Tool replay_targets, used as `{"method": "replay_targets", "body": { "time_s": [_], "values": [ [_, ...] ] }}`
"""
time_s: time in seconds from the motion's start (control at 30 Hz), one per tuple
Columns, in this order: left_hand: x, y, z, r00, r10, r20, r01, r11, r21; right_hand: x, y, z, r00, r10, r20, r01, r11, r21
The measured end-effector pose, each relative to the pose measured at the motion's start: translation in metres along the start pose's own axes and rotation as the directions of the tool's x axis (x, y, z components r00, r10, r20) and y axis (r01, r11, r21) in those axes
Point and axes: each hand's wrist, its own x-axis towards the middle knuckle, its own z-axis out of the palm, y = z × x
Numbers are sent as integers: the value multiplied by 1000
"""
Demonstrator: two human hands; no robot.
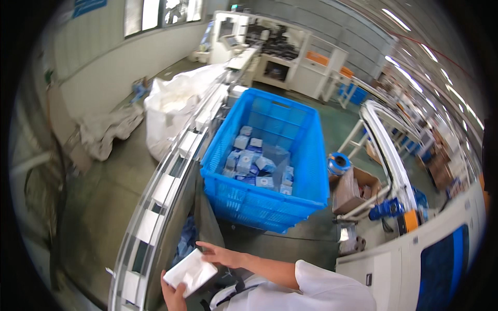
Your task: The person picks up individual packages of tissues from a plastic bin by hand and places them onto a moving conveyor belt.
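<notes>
Conveyor line [171, 171] curves away up and left of the hands, white pockets along it, close enough that packs can go straight on from where the person stands. White bulk sacks [171, 111] slump on the floor beyond it, far up-left. Blue plastic crate [262, 202] sits just ahead of the hands, slightly right, open-topped and roughly a third full of small blue-and-white packs [257, 163], so stock stays within reach. Open cardboard box [355, 189] on the floor, right of the crate, well off from the hands; a blue tape roll [338, 163] above it.

White flat pack [190, 272] is low in view between both hands, tilted, next to the conveyor's inner edge. Left hand [174, 296] cups it from below, fingers curled partway round the near corner, carrying the weight. Right hand [220, 254] lies on the top far edge, fingers fairly flat and narrow-spread, steadying more than gripping. Dark gap with more blue packs [185, 243] just above the left hand.
</notes>
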Motion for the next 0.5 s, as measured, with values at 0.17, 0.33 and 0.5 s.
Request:
{"method": "replay_targets", "body": {
  "time_s": [0.17,0.33,0.5],
  "values": [
    [-55,76,-2,938,345,-32,-337,930,150,-13,-8,-21,935,-47,-351,190,903,386],
    [-14,82,-72,974,221,44,-197,931,-308,-9,-29,33,923,-99,-373,206,944,259],
    [-3,127,-84,932,224,286,-259,961,92,10,-22,56,938,-112,-328,171,972,159]
  ]
}}
